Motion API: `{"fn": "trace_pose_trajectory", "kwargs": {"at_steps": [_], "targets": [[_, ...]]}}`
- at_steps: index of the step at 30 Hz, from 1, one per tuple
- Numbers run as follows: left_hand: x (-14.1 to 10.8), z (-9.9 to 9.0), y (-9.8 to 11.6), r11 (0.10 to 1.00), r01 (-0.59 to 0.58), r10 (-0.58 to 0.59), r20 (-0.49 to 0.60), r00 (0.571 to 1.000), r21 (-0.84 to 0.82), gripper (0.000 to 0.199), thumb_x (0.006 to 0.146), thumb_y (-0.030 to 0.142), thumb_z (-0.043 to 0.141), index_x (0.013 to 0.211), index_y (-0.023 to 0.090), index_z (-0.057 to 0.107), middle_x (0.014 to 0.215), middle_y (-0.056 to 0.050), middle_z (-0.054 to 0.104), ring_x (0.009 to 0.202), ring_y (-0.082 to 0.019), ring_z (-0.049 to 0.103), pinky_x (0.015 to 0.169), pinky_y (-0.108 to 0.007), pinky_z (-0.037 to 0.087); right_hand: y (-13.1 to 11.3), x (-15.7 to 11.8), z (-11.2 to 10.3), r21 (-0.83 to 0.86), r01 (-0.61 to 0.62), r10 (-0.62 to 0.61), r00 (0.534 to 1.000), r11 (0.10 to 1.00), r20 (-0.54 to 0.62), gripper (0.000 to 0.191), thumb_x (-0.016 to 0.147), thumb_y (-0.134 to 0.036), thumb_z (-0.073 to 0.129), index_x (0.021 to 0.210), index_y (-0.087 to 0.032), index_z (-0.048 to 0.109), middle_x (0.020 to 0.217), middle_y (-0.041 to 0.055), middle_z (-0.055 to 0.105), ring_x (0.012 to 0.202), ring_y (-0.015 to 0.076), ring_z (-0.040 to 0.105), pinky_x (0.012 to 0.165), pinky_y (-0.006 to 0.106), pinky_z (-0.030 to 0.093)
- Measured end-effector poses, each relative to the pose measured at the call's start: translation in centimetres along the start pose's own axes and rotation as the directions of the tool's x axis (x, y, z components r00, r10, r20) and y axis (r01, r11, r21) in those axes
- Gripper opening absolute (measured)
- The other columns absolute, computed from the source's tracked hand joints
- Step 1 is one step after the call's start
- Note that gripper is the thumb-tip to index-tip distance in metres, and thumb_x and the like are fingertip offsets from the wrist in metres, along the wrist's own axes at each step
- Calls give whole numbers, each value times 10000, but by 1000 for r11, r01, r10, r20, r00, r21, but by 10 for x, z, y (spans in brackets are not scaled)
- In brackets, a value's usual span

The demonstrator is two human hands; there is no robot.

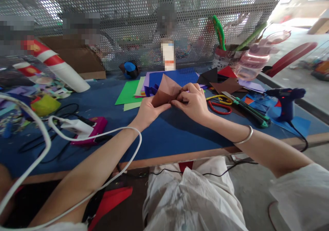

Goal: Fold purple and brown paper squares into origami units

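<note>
A folded brown paper (166,90) is held up over the blue table, between both hands. My left hand (150,111) grips its lower left side, with the thumb along the bottom edge. At its right edge, my right hand (194,100) pinches the paper with bent fingers. Behind the brown paper lie dark blue folded pieces (151,90) and a stack of coloured sheets, with a green sheet (127,91) on the left and a blue sheet (177,77) at the back. Part of the paper is hidden by the right fingers.
Scissors (220,102), a green cutter (253,111) and a glue gun (285,99) lie to the right, near a pink bottle (253,63). On the left are a magenta power strip (99,126), a white cable (128,128) and paper scraps. A mesh panel (123,29) stands behind.
</note>
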State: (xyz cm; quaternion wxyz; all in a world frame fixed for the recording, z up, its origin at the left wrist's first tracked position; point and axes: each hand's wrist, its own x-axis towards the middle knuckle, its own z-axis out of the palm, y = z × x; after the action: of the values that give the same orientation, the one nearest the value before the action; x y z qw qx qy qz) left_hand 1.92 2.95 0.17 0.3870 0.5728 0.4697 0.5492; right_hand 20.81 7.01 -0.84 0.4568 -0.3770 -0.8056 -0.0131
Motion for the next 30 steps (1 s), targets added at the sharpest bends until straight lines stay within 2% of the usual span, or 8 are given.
{"fn": "trace_pose_trajectory", "kwargs": {"at_steps": [4,8,9,11,13,16,24,30], "targets": [[-1,3,-1,996,23,-25,-21,999,-81,380,555,353,941,842,165,776,879,-57,784,883,-290,744,931,-480,614,0,-1,0,43,-29,31,999,999,-40,226,846,-412,786,865,-224,664,1035,94,642,1022,299,567,915,493,469],[-1,3,3,988,41,-46,-34,998,-150,411,536,350,949,865,176,776,900,-51,792,854,-270,752,896,-461,638,7,-1,10,263,-169,204,973,950,-111,703,712,-542,866,1239,-200,549,1179,149,630,1077,303,598,927,488,517],[-1,3,4,986,41,-48,-37,998,-160,418,530,346,952,872,181,778,907,-46,794,857,-268,753,893,-458,641,9,0,12,363,-238,276,960,901,-54,779,678,-576,874,1265,-196,531,1164,143,639,1046,287,617,881,456,540],[-1,3,5,984,42,-50,-39,998,-171,423,522,339,956,877,191,781,912,-40,798,862,-266,754,893,-455,645,9,2,15,563,-397,371,914,725,166,743,654,-638,857,1176,-190,578,1045,106,680,944,251,650,770,387,559],[0,2,7,984,42,-50,-41,998,-172,424,517,340,961,874,196,784,917,-39,800,870,-267,754,903,-458,646,7,4,13,666,-515,317,857,539,406,592,678,-669,822,981,-188,655,942,76,720,878,224,665,743,347,554],[0,1,8,985,40,-48,-46,998,-166,433,496,355,973,852,194,787,929,-46,801,881,-279,751,916,-471,645,2,7,6,728,-562,251,827,394,503,503,640,-624,861,844,-188,715,873,41,752,845,201,680,760,325,554],[0,3,7,987,45,-56,-64,996,-152,416,508,345,967,845,189,780,920,-35,793,873,-263,746,931,-450,632,0,5,3,765,-526,304,848,373,435,407,596,-508,910,750,-170,745,757,30,748,703,157,656,688,304,527],[3,0,7,976,189,-186,39,982,-104,496,533,432,941,888,117,795,851,-122,799,830,-299,768,828,-450,643,-2,4,4,779,-510,350,850,364,394,430,601,-540,898,747,-167,741,743,29,741,678,153,642,649,297,509]]}}
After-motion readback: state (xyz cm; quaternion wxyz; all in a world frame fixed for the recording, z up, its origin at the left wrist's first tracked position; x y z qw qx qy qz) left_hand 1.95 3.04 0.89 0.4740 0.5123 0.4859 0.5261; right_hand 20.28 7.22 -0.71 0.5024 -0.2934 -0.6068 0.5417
